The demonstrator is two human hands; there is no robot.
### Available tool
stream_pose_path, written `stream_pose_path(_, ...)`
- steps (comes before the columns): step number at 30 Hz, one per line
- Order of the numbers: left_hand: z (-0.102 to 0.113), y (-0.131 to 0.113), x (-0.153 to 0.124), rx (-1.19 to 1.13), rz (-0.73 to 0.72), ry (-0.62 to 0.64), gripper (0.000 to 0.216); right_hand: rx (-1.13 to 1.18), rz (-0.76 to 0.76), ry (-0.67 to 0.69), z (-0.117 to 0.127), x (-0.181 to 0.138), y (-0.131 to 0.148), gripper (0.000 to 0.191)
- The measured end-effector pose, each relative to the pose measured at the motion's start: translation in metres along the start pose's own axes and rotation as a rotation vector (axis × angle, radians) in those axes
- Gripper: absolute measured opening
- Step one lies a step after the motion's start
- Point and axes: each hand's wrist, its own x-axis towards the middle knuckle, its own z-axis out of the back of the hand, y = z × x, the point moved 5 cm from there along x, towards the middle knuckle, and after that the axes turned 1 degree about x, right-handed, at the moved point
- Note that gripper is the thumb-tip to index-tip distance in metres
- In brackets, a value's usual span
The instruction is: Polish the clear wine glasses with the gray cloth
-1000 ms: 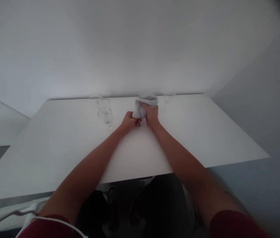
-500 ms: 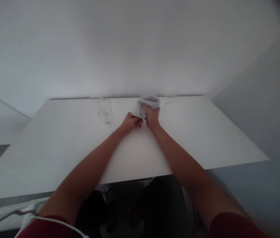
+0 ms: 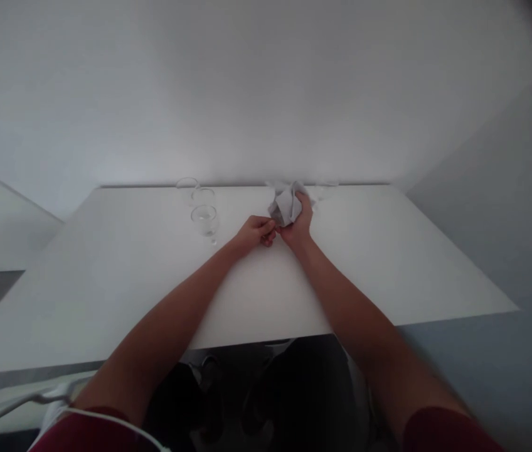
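Observation:
Far out over the white table point(image 3: 106, 282), my right hand point(image 3: 300, 225) grips a crumpled grey cloth point(image 3: 285, 204). The cloth is bunched around what seems to be a clear glass, which it mostly hides. Just left of it, my left hand point(image 3: 254, 231) has its fingers pinched together at the lower end of the bundle, apparently on the glass's stem. The two hands touch each other.
Three clear wine glasses point(image 3: 204, 220) stand in a group left of my hands, near the table's far edge. Another glass point(image 3: 325, 188) stands right of the cloth by the white wall. The table's front edge lies near my body, with dark floor below.
The cloth has shifted slightly to the right and turned in my right hand. It now looks more crumpled. My left hand's fingers have closed tighter below it.

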Motion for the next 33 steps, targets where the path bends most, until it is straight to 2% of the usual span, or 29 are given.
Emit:
stream_pose_path(2, 0.003, 0.000, 0.001, -0.046, -0.019, -0.028, 0.046, -0.021, -0.060, 0.056, -0.006, -0.001, -0.001, 0.047)
stream_pose_path(3, 0.005, 0.001, 0.002, -0.067, -0.034, -0.083, 0.043, -0.076, -0.034, 0.048, -0.007, -0.003, 0.000, 0.046)
stream_pose_path(6, 0.011, 0.006, 0.005, -0.045, -0.050, -0.227, 0.031, -0.344, 0.188, -0.077, -0.007, -0.012, 0.010, 0.053)
stream_pose_path(7, 0.011, 0.007, 0.005, -0.016, -0.042, -0.232, 0.028, -0.419, 0.258, -0.116, -0.006, -0.014, 0.014, 0.056)
stream_pose_path(9, 0.006, 0.007, 0.005, 0.044, -0.013, -0.161, 0.025, -0.447, 0.306, -0.162, -0.002, -0.013, 0.019, 0.048)
stream_pose_path(12, 0.002, 0.001, 0.001, 0.063, 0.007, -0.062, 0.026, -0.258, 0.131, -0.074, 0.001, -0.004, 0.013, 0.034)
stream_pose_path(14, 0.002, -0.001, -0.001, 0.005, 0.003, -0.066, 0.026, -0.152, -0.006, 0.056, -0.005, -0.003, 0.006, 0.035)
stream_pose_path(15, 0.003, -0.001, -0.001, -0.032, -0.003, -0.090, 0.025, -0.144, -0.023, 0.090, -0.008, -0.004, 0.005, 0.036)
stream_pose_path(16, 0.004, -0.001, -0.001, -0.056, -0.006, -0.118, 0.024, -0.169, 0.006, 0.082, -0.009, -0.005, 0.007, 0.037)
stream_pose_path(19, 0.002, 0.002, 0.001, -0.001, 0.006, -0.180, 0.018, -0.357, 0.229, -0.062, -0.006, -0.010, 0.022, 0.041)
stream_pose_path(21, -0.002, 0.002, 0.001, 0.089, 0.015, -0.175, 0.017, -0.424, 0.287, -0.126, -0.002, -0.009, 0.028, 0.040)
stream_pose_path(23, -0.005, 0.000, 0.000, 0.146, 0.003, -0.145, 0.021, -0.332, 0.203, -0.148, 0.003, -0.005, 0.026, 0.037)
stream_pose_path(25, -0.007, -0.003, -0.002, 0.165, -0.020, -0.125, 0.021, -0.166, 0.058, -0.117, 0.004, 0.000, 0.017, 0.036)
stream_pose_path(29, -0.003, -0.006, -0.004, 0.143, -0.051, -0.161, 0.025, 0.038, -0.157, 0.084, -0.006, 0.001, 0.001, 0.033)
stream_pose_path(31, -0.002, -0.006, -0.004, 0.143, -0.050, -0.162, 0.030, 0.077, -0.180, 0.121, -0.010, -0.001, -0.001, 0.030)
stream_pose_path(33, -0.002, -0.006, -0.004, 0.160, -0.048, -0.156, 0.032, 0.084, -0.142, 0.096, -0.011, -0.003, 0.000, 0.026)
